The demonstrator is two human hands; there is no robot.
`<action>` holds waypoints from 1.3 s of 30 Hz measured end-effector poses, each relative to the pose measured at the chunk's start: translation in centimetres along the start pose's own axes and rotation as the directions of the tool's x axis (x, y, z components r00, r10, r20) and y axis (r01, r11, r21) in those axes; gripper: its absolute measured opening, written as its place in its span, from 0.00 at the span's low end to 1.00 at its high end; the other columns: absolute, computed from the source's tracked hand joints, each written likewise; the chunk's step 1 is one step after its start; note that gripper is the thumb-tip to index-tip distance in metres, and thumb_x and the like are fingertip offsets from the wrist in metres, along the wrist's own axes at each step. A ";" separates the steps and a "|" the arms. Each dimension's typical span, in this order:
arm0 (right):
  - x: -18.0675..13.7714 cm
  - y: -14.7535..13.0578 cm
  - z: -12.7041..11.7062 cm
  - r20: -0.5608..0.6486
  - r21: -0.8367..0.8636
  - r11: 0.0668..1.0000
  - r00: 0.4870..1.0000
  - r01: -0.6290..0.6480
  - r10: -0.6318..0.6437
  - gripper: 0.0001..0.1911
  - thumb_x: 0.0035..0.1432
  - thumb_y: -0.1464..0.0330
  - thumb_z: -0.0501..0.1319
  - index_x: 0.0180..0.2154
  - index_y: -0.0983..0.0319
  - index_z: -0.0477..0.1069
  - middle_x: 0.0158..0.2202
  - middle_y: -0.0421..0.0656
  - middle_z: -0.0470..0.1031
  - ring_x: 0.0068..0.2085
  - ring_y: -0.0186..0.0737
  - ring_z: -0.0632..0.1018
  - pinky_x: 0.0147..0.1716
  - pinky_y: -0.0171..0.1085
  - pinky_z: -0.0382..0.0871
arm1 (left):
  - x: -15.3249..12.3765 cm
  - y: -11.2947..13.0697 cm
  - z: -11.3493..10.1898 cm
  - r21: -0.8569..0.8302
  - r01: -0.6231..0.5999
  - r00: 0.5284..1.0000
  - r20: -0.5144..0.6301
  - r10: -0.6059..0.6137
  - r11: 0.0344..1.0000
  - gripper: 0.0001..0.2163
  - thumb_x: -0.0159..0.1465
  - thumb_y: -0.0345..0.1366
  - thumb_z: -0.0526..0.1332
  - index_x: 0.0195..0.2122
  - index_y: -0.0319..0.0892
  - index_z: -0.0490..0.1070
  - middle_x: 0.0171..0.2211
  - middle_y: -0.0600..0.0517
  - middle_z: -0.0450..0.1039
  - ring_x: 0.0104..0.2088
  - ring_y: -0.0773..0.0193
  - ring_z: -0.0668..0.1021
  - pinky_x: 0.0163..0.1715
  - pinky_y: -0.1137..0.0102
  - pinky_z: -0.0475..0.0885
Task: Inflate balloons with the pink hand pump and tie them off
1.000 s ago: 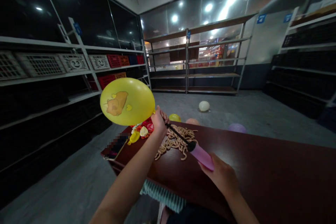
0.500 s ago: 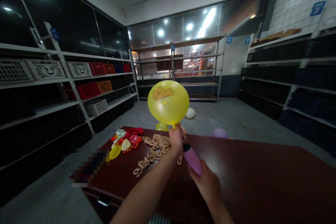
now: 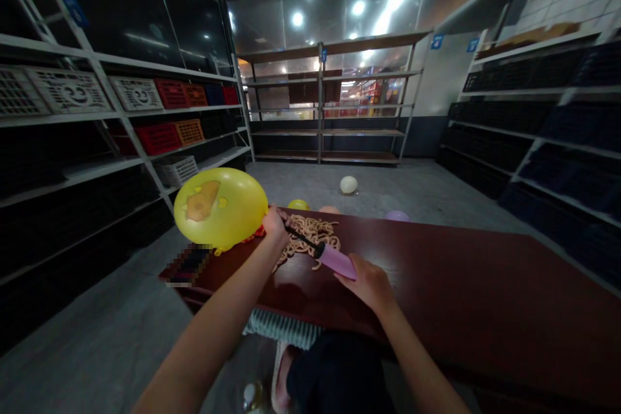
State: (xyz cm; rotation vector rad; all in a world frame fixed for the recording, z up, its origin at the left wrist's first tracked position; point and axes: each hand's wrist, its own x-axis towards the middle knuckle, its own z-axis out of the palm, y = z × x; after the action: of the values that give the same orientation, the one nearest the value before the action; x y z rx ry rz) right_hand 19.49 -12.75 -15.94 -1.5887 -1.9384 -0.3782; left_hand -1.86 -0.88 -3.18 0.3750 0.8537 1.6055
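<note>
My left hand (image 3: 275,225) is closed around the neck of a blown-up yellow balloon (image 3: 220,208) with an orange print, holding it on the black nozzle of a hand pump. The balloon hangs to the left of that hand, over the table's left end. My right hand (image 3: 367,281) grips the pink barrel of the pump (image 3: 334,261), whose black rod is drawn out toward the left hand. Both hands are above the dark red table (image 3: 460,284).
A heap of tan cords (image 3: 310,233) and some flat coloured balloons lie on the table behind the pump. Inflated balloons lie on the floor beyond, one white (image 3: 348,184), one yellow (image 3: 298,205), one purple (image 3: 396,215). Shelving with crates (image 3: 155,137) lines the walls.
The pump rod has been drawn out again after being pushed in. The yellow balloon swung from upright above my left hand down to its left side. The view shifted.
</note>
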 end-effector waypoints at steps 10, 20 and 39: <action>0.0 0.2 -0.1 -0.031 0.029 0.998 0.998 -0.050 0.051 0.17 0.63 0.54 0.61 0.40 0.61 0.74 0.34 0.45 0.81 0.33 0.42 0.81 0.31 0.34 0.63 | 0.4 4.6 2.3 0.046 -0.130 0.987 0.105 0.124 0.990 0.21 0.72 0.37 0.52 0.20 0.44 0.48 0.12 0.60 0.49 0.10 0.72 0.55 0.13 0.74 0.52; 0.3 1.2 1.2 -0.119 0.019 0.964 0.956 -0.266 0.266 0.21 0.62 0.49 0.58 0.38 0.61 0.73 0.29 0.44 0.80 0.27 0.42 0.79 0.27 0.36 0.58 | -0.9 -3.3 8.9 0.062 -0.163 0.959 0.246 0.143 0.985 0.24 0.69 0.42 0.60 0.19 0.44 0.51 0.11 0.60 0.50 0.09 0.73 0.56 0.13 0.75 0.51; 0.2 0.5 0.5 -0.001 -0.072 0.989 0.992 -0.127 0.128 0.23 0.63 0.48 0.59 0.43 0.61 0.74 0.34 0.47 0.82 0.33 0.42 0.80 0.29 0.35 0.58 | -0.5 -4.4 3.0 0.033 -0.060 0.996 0.068 0.058 0.998 0.21 0.71 0.36 0.54 0.19 0.44 0.51 0.10 0.61 0.51 0.08 0.73 0.56 0.11 0.76 0.51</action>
State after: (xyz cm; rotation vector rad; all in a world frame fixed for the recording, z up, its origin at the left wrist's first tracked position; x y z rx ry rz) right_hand 19.79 -12.23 -16.30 -1.7503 -1.8327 -0.3962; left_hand 3.33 -0.41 -4.12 0.4804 0.8268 1.6250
